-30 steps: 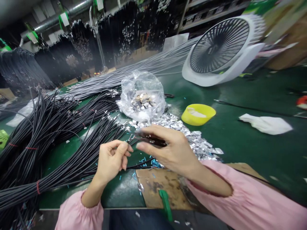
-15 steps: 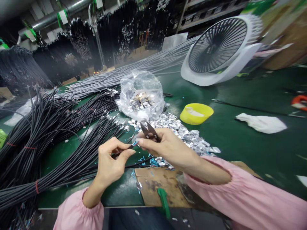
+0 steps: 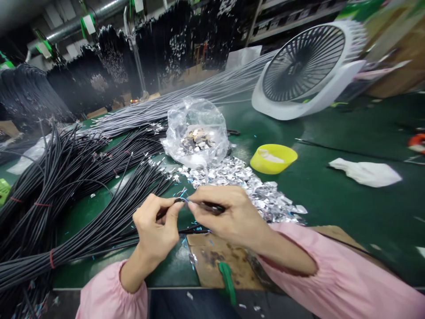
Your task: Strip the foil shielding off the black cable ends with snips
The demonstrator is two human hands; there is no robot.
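My left hand (image 3: 154,228) pinches a black cable (image 3: 179,200) between thumb and fingertips, its end pointing right. Thin blue wires (image 3: 183,193) fan out of that end. Close against them, my right hand (image 3: 234,215) is closed, its thumb and forefinger at the wire tips. Dark thread snips (image 3: 213,207) lie in this same hand, mostly hidden by the fingers and palm. Whether the right fingertips grip a wire is too small to tell. Beyond the hands spreads a heap of silver foil scraps (image 3: 265,195).
Bundles of black cable (image 3: 99,217) cover the left of the green table. A clear plastic bag (image 3: 195,133) of scraps, a yellow bowl (image 3: 274,158) and a white fan (image 3: 305,71) stand behind. Stained cardboard (image 3: 212,257) with a green strip (image 3: 227,281) lies at the front edge.
My right hand has turned over, so the snips' blades, which pointed up, are now tucked into the hand. The blue wires now spread apart. My left hand keeps the cable nearly in place.
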